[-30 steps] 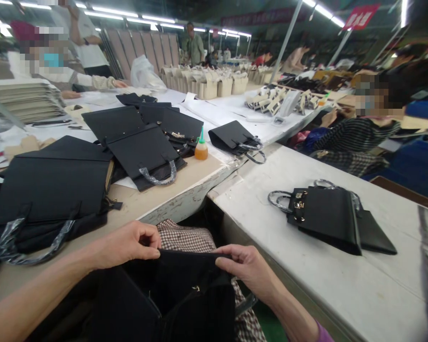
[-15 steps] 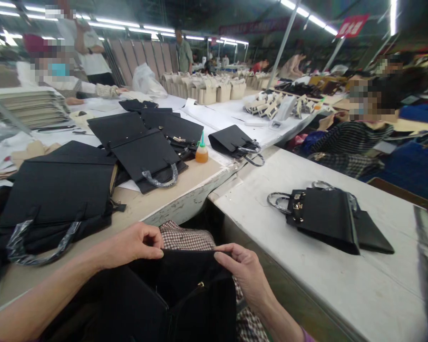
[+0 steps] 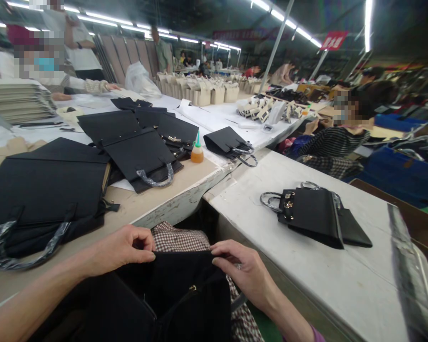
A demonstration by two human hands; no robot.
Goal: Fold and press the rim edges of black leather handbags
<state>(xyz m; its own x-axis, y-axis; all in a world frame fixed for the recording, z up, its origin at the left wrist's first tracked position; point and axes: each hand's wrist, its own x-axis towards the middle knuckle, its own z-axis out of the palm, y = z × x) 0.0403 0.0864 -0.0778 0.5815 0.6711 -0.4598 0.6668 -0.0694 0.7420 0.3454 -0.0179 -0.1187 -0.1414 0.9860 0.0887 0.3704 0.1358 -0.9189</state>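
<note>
A black handbag [image 3: 128, 304] lies open on my lap, its dark inside facing up, with a small gold zipper pull [image 3: 193, 288] showing. My left hand [image 3: 128, 247] pinches the left part of its far top edge between thumb and bent fingers. At the right end of that same edge, my right hand [image 3: 238, 266] grips it between thumb and fingertips. The edge is held fairly straight between the two hands. Below and behind the bag shows a brown-and-white checked cloth [image 3: 180, 236]. The bag's lower part runs out of view.
Black handbags with plastic-wrapped handles lie on the left table [image 3: 185, 204], including a large one [image 3: 50, 190] near my left arm. A glue bottle [image 3: 197, 153] stands near its edge. Another black handbag [image 3: 310, 213] lies on the white table [image 3: 249, 209]. A person in a striped top [image 3: 333, 145] sits right.
The whole scene has shifted slightly left as my head turned right. Both hands keep their hold on the handbag's edge, the right fingers a little more bent.
</note>
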